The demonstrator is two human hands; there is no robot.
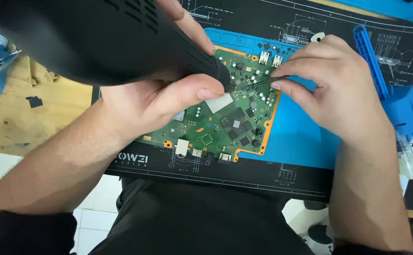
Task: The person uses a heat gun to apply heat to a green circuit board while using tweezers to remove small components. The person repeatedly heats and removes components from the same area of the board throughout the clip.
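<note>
1. The left hand (168,97) is wrapped around a fat black handheld tool (121,38), probably a hot air handpiece. Its long axis runs from the top-left corner down and to the right, and the narrow nozzle end points at the upper middle of the board.
2. The right hand (339,87) is pinching a pair of thin black tweezers (263,81). They lie nearly level, tips pointing left, and meet the nozzle tip almost at the same spot on the board.
3. The green circuit board (225,123) with orange edging lies flat, tilted a bit relative to the mat edges, connectors along its near edge and two ports at the far edge. It's right in the middle of the view, between the two hands.
4. The board rests partly on a blue silicone mat (291,137), which lies on a bigger black desk mat (244,177) printed with white technical drawings. A bare wooden board (31,113) with a few small brass bits is at the left, and a blue plastic stand (395,99) is at the right edge.
5. White floor tiles show below the desk edge, plus the person's dark lap.
6. The tool body is blurry and cut off at the top-left. I can't make out which component the tweezers are on, since the nozzle and thumb cover that spot. The left part of the board is hidden under the left hand.
</note>
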